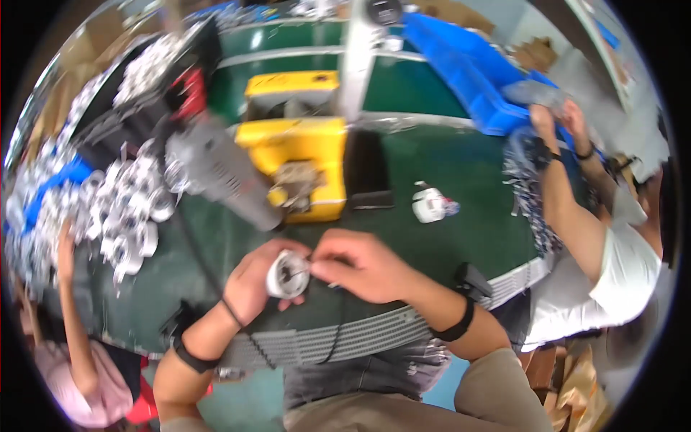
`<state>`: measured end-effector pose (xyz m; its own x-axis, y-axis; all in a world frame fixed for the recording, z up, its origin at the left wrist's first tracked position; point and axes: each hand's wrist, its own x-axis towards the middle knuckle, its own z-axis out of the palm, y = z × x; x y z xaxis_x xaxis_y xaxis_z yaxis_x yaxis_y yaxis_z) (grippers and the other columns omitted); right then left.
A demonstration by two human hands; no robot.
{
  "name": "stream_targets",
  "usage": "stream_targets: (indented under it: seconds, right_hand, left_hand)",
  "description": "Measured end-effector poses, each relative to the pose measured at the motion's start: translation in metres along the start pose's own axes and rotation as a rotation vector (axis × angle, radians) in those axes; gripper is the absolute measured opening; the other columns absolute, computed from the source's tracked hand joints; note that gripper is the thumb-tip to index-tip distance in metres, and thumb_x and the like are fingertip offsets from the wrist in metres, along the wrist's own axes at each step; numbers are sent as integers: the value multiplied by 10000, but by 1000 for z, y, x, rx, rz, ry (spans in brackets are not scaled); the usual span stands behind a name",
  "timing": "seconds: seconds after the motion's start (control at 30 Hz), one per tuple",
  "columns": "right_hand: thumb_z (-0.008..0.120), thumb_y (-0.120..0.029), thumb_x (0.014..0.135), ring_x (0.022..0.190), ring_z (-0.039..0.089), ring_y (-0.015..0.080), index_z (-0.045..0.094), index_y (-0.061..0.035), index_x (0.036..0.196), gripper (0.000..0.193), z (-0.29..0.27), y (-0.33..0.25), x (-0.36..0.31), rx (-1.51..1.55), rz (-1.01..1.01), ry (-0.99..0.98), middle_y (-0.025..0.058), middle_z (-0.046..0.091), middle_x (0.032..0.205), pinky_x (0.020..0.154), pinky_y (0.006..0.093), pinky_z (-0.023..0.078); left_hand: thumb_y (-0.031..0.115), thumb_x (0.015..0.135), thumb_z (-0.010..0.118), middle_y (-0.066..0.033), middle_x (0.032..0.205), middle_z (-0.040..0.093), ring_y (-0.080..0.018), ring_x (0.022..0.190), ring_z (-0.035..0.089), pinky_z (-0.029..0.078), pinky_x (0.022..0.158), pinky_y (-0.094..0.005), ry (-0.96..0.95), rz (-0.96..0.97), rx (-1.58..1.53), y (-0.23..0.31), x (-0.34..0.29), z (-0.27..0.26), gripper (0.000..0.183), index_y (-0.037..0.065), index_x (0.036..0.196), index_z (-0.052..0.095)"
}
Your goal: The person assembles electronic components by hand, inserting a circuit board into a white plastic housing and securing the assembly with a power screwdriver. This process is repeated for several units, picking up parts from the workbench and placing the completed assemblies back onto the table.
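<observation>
My left hand [255, 281] is closed around a round white plastic housing [288, 274] near the front of the green work table. The housing's open side faces up and shows a dark interior with small parts. At its right rim is my right hand [363, 266], fingers pinched together; whatever they grip is hidden. Beyond my hands, a grey cylindrical tool [223, 173] slants above the table, blurred. Another white part [430, 205] with small coloured pieces lies to the right, apart from my hands.
Yellow bins [327, 147] stand ahead, one with metal parts, beside a black box [367, 169]. White parts [126, 209] pile up at left near a person's hand [66, 252]. At right, another person's hands [558, 122] work near blue trays [468, 65]. A perforated strip [345, 342] lines the near edge.
</observation>
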<state>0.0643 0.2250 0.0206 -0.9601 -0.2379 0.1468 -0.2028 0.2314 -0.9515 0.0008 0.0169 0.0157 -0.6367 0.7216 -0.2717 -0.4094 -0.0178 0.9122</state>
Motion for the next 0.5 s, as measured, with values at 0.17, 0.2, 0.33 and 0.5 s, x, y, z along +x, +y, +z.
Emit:
stream_targets:
  seconds: [0.17, 0.2, 0.33, 0.5]
  right_hand:
    - [649, -61, 857, 731, 562, 164, 605, -6, 828, 76, 8, -6, 7, -91, -75, 84, 70, 565, 826, 668, 288, 442]
    - [656, -45, 838, 735, 567, 168, 603, -8, 816, 68, 8, -4, 5, -113, -71, 75, 70, 568, 824, 669, 290, 445]
    - [668, -11, 801, 735, 579, 194, 600, -11, 796, 68, 16, -3, 6, -207, -177, 93, 80, 580, 824, 655, 300, 456]
    - [705, -37, 788, 732, 583, 214, 607, -12, 825, 108, 29, -4, 0, -358, -176, 240, 88, 576, 816, 645, 322, 473]
  left_hand:
    - [353, 1025, 267, -148, 901, 646, -247, 670, 659, 480, 480, -291, 40, 18, -85, 4, -2, -1, 468, -10, 1190, 513]
    - [361, 1032, 255, -150, 908, 647, -250, 675, 658, 481, 487, -290, 35, 13, -132, 1, 1, -1, 480, -12, 1191, 511]
    - [396, 1044, 226, -153, 914, 649, -252, 713, 658, 492, 516, -298, 3, -2, -175, -2, 1, -2, 526, -20, 1214, 499]
    - [336, 1044, 332, -120, 988, 638, -193, 845, 653, 548, 650, -307, -41, 13, -188, -5, -1, 5, 462, -37, 1281, 468]
